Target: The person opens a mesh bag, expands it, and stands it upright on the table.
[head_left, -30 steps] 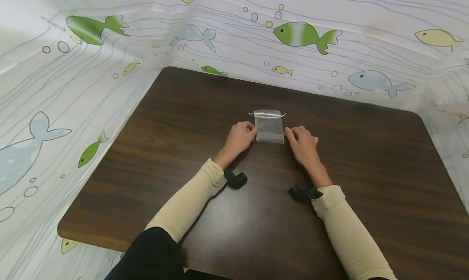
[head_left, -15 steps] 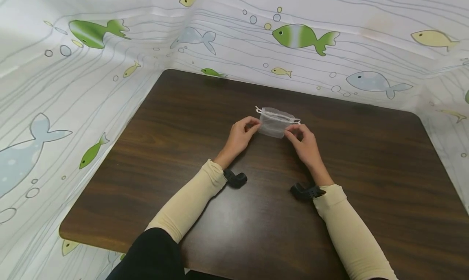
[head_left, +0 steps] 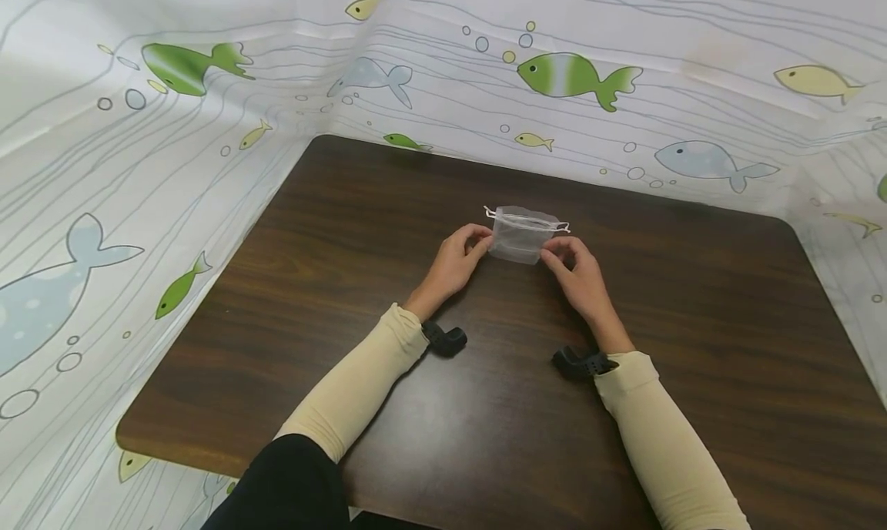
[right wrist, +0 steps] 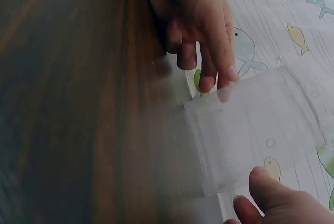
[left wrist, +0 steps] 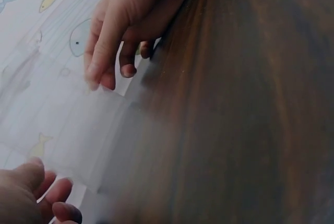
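A small sheer white drawstring pouch (head_left: 523, 236) is held up above the table, its gathered top with the white cord farthest from me. Cord ends stick out at both sides. My left hand (head_left: 452, 262) pinches its left edge between thumb and fingers. At the opposite edge, my right hand (head_left: 579, 277) pinches it likewise. In the left wrist view the pouch (left wrist: 73, 130) stretches between the right hand (left wrist: 133, 7) above and the left hand (left wrist: 23, 190) at lower left. The right wrist view shows the see-through pouch (right wrist: 245, 130) with no contents that I can make out.
The dark brown wooden table (head_left: 388, 183) spreads out around the hands. A white curtain printed with fish (head_left: 443, 68) hangs behind it and along both sides. A black wrist mount (head_left: 446, 339) sits on the left wrist, and another mount (head_left: 582, 363) on the right.
A second ago the pouch lay on the table with a hand at either side. Both hands have since lifted and tilted it, its top now slanting down to the right. The last half second shows little movement.
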A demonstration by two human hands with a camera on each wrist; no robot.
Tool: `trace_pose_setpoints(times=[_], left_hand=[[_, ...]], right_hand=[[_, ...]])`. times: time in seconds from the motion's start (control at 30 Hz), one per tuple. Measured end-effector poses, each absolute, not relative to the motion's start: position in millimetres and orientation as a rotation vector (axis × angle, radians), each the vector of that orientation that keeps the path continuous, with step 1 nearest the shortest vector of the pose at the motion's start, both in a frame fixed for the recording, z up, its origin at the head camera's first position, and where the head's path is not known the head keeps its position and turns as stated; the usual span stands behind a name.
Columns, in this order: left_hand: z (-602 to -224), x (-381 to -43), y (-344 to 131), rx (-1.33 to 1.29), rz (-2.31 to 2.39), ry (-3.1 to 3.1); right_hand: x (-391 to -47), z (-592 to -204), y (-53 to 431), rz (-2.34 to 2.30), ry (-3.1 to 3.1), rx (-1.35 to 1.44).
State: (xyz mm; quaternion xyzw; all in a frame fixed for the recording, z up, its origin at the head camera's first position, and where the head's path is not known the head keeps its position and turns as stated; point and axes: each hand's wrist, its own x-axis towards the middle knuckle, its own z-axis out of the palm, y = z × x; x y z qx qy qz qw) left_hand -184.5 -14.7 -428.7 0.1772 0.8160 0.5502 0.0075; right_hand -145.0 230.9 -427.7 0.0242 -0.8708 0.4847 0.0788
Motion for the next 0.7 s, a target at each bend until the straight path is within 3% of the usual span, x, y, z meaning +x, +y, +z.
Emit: trace_pose_setpoints(times=[0.7], left_hand=[[-427.2, -185.4, -11.5, 0.624, 1.619, 2.641]], right_hand=[[-141.8, -426.9, 228.1, 1.385, -2.663, 0.122]])
